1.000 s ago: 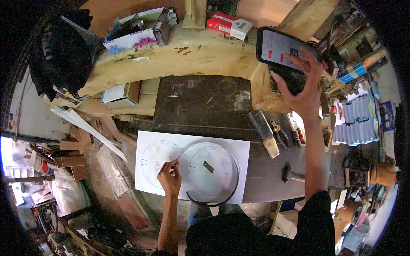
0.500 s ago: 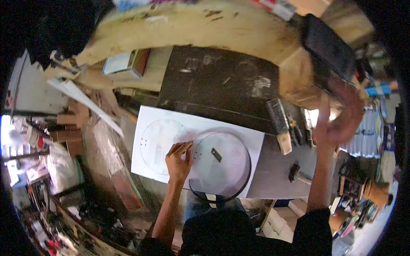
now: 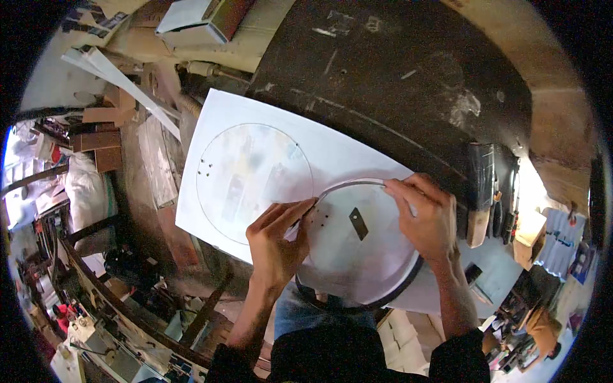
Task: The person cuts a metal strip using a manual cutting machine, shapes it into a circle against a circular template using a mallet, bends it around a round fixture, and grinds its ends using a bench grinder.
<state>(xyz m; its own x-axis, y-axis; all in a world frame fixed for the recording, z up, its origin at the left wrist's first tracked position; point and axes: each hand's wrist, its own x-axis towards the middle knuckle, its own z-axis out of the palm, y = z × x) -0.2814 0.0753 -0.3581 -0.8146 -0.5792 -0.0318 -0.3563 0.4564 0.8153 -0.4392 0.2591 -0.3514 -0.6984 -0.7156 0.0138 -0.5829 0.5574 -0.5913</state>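
A white sheet (image 3: pixel 211 210) lies on the dark workbench, with a circle outline (image 3: pixel 198 167) and small dark dots on its left part. On its right part rests a round, pale disc (image 3: pixel 345 268) with several small dots. A thin dark strip (image 3: pixel 399 287) curves around the disc and hangs past the sheet's near edge. My left hand (image 3: pixel 281 239) pinches the strip at the disc's upper left. Across from it, my right hand (image 3: pixel 426 217) pinches the strip at the upper right. Between the hands, a small dark slanted plate (image 3: pixel 359 223) with a hole lies on the disc.
The dark bench top (image 3: pixel 383 76) stretches away beyond the sheet. To the right lies a wide brush-like tool (image 3: pixel 479 191) with a pale end, beside other slim tools. Long white strips (image 3: pixel 128 89) lean at the left, and a small box (image 3: pixel 201 22) stands at the back.
My right hand has come in from the far right, where it was blurred, and now grips the strip. My left hand stays near the disc's left edge. The view has shifted closer.
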